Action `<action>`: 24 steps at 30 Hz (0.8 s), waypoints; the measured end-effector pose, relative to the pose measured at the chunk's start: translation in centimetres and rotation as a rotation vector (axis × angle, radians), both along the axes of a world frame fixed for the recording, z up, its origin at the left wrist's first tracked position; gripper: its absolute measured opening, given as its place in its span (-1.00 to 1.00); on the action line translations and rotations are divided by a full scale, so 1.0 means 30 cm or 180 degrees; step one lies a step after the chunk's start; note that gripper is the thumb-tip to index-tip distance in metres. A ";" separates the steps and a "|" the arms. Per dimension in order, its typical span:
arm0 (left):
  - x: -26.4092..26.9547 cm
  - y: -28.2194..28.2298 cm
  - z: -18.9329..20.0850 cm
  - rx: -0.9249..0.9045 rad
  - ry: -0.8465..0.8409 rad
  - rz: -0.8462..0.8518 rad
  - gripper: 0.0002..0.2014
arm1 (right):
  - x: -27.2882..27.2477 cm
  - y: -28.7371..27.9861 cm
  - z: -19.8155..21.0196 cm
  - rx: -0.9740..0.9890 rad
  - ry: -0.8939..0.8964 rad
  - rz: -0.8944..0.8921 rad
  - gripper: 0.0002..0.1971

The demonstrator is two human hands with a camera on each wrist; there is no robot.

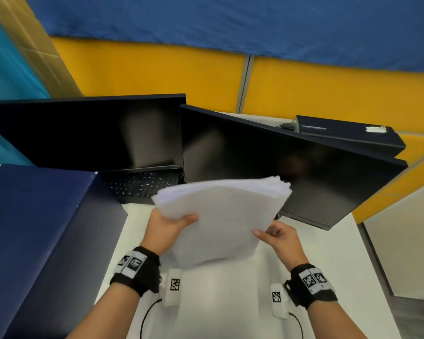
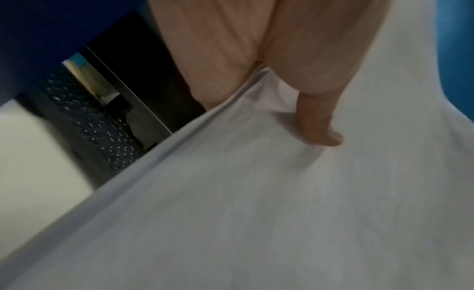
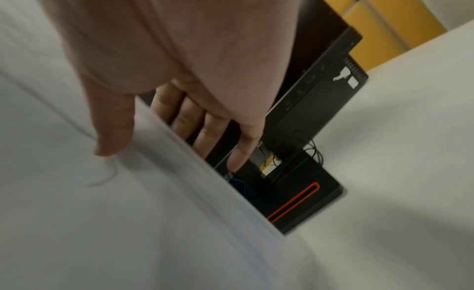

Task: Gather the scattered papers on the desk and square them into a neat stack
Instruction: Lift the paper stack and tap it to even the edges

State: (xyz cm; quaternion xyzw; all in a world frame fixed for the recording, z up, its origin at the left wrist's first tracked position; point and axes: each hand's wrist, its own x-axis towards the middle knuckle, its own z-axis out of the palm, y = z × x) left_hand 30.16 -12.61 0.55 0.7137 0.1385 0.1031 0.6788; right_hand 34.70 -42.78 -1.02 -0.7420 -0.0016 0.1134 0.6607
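The papers (image 1: 220, 216) are held above the desk (image 1: 311, 260), near the monitors (image 1: 279, 167), pinched at their left edge by the left hand (image 1: 168, 228) and their right edge by the right hand (image 1: 280, 237). The far corners look fanned; the grip is best loosened and the near edge tapped on the desk.

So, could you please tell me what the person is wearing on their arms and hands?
Both forearms are bare, no sleeves or gloves. Each wrist carries a black band with white square-patterned marker tags; the other band matches. A white tagged module with a black cable hangs under each wrist.
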 end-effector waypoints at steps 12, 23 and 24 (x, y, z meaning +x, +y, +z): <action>-0.044 -0.072 -0.022 -0.2482 -0.0323 0.0277 -0.16 | -0.031 0.077 0.041 0.2106 0.0448 -0.0249 -0.53; -0.108 0.183 0.143 0.0244 0.0317 -0.0981 -0.60 | -0.033 -0.118 0.121 0.0685 -0.0274 -0.0217 -0.70; -0.097 0.160 0.132 0.0525 0.0244 -0.0872 -0.62 | -0.038 -0.115 0.124 0.0541 -0.0364 -0.0173 -0.69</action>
